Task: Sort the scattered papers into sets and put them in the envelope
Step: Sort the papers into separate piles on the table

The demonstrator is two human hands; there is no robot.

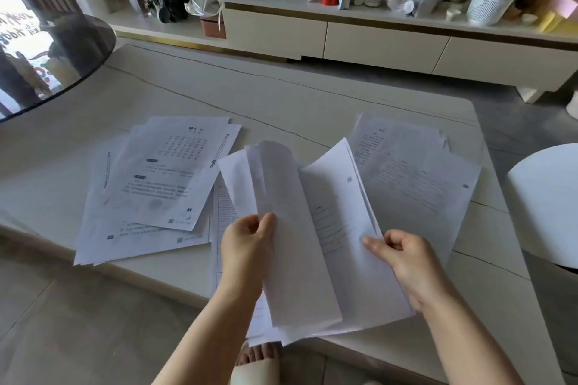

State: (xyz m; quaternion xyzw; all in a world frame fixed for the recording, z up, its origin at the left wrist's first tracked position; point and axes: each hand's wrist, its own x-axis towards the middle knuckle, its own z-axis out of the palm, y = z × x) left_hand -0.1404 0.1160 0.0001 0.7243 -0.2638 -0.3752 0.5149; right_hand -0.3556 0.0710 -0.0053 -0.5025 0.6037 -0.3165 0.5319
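At six o'clock above the pale stone worktop [312,97], both hands are pinching a white printed paper sheaf [316,228]: left hand [247,244] peeling sheets, right hand [403,255] steadying (better fanning slowly, checking headings).

- Single head cam, wide-angle, looks fwd and down over table [312,103].
- Close to both hands, near centre.
- Far edge reaches cabinet [375,40] across the room.

Fingers of the left hand [247,244] hidden behind the held sheaf of white printed papers [312,228], its print too blurred to read, lined sheet [223,212] beneath the grip mostly covered, both forearms cut off by the bottom edge.
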